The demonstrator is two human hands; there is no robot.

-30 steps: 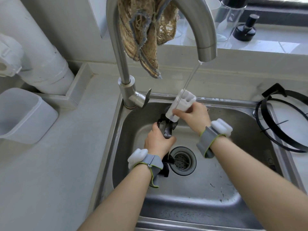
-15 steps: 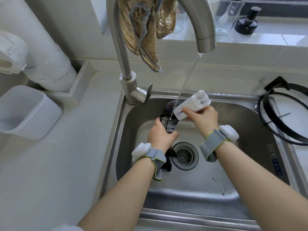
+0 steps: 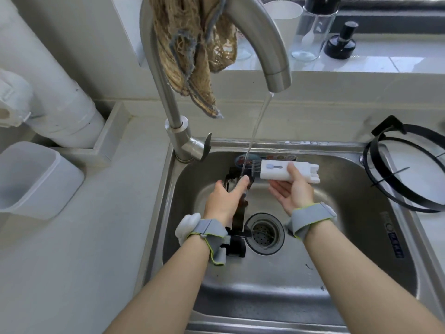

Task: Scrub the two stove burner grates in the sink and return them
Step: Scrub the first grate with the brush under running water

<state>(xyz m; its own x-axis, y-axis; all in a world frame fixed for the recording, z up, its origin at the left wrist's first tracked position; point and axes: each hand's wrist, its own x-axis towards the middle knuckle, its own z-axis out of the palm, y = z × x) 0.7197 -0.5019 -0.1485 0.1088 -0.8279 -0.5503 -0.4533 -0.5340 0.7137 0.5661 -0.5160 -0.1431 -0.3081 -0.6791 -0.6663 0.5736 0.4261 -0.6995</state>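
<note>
Head view. A stainless sink (image 3: 361,237) sits under a running faucet (image 3: 166,92). Its water stream (image 3: 258,116) falls onto the top of a black burner grate (image 3: 237,221) that stands on edge in the basin, just left of the drain strainer (image 3: 265,233).

The left hand (image 3: 224,201) holds the upper part of this grate. Its index finger lies straight along the top edge and the other fingers are hidden behind the metal. Half a second ago the hand was a closed fist around the same spot.

The right hand (image 3: 293,191) is turned palm up and pinches a white cleaning brush (image 3: 289,173), with the thumb on top and loosely spread fingers beneath. The brush lies level, its dark bristles pointing left beside the stream and just above the grate top; whether they touch the metal cannot be told. In the earlier frames the back of this hand faced the camera and the brush was tilted, head down, against the grate.

The second grate (image 3: 387,127), a black ring, rests on the counter to the right of the sink, as before.

Also shown are a mesh cloth (image 3: 192,44) draped over the faucet neck, a white plastic bin (image 3: 31,179) on the left counter, a white drain pipe (image 3: 60,92) behind it, and a glass bottle (image 3: 313,27) on the sill.
</note>
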